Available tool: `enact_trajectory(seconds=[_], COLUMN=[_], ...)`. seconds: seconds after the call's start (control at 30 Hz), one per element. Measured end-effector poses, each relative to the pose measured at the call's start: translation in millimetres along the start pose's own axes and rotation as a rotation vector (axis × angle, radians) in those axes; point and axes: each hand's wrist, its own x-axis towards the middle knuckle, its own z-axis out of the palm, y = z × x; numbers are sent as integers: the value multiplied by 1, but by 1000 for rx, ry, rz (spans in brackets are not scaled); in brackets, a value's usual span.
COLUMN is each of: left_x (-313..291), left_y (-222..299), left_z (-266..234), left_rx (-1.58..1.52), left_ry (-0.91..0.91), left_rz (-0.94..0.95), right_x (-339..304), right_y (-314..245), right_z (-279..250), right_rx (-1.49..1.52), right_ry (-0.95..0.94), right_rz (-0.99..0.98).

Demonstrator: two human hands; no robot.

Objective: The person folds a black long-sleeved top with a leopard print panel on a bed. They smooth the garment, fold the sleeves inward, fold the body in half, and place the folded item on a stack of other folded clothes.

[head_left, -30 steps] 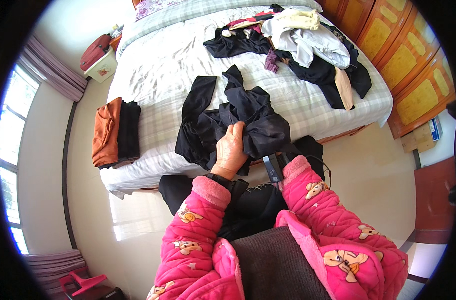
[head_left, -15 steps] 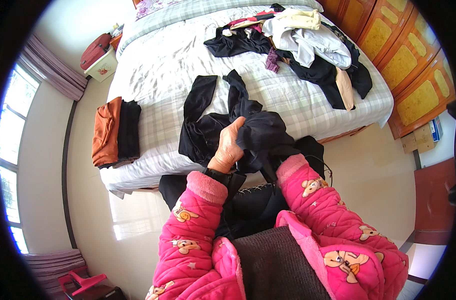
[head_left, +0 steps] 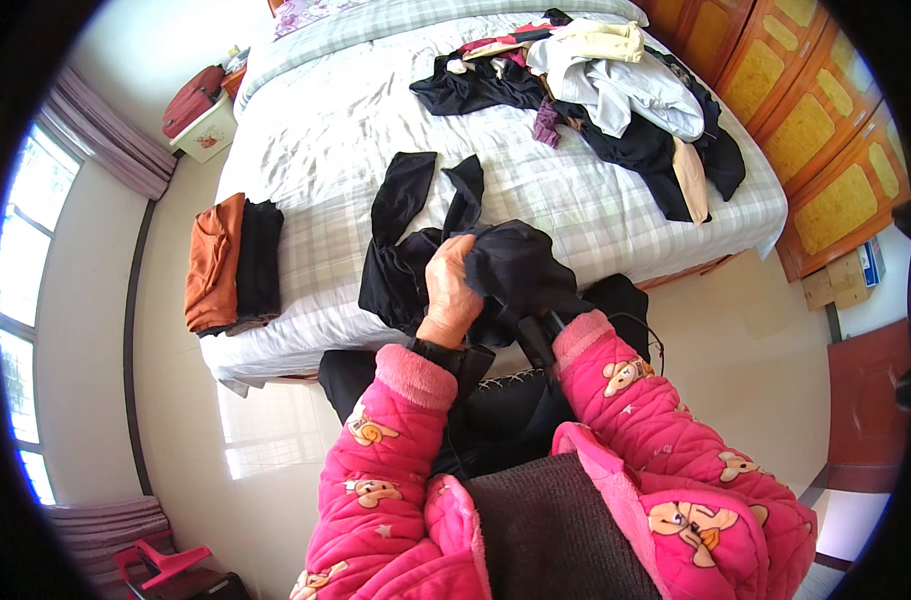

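Note:
A black garment [head_left: 396, 265] lies partly on the near edge of the bed, with two long legs or sleeves stretching away from me. Its near part is bunched up above my lap. My left hand [head_left: 451, 293] is closed on the bunched cloth, knuckles up. The cloth covers my right hand, whose fingers do not show; only the pink quilted sleeve and a dark strap at the wrist are visible there. Black cloth drapes over where that hand is.
The bed [head_left: 316, 170] has a pale checked cover. Folded orange and black clothes [head_left: 216, 265] sit at its left corner. A heap of mixed clothes [head_left: 616, 90] lies at the far right. Wooden wardrobe doors [head_left: 826, 150] stand to the right, a pink stool [head_left: 161, 560] at lower left.
The bunched cloth has shifted slightly to the left and been turned over the right hand. The right-hand leg or sleeve on the bed has been drawn a little nearer.

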Motion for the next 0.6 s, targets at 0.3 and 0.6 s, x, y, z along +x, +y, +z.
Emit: enact_trajectory(seconds=[0.3,0.6], left_x=[-4,-1], left_y=[-4,13], left_z=[-6,-7], left_rx=[441,170], left_ry=[-104,8], left_rz=[33,19], right_x=[14,-5], right_y=[-14,11], right_z=[-13,9], right_rx=[-558,-165], right_ry=[-57,2], right_rz=[-207,-58])
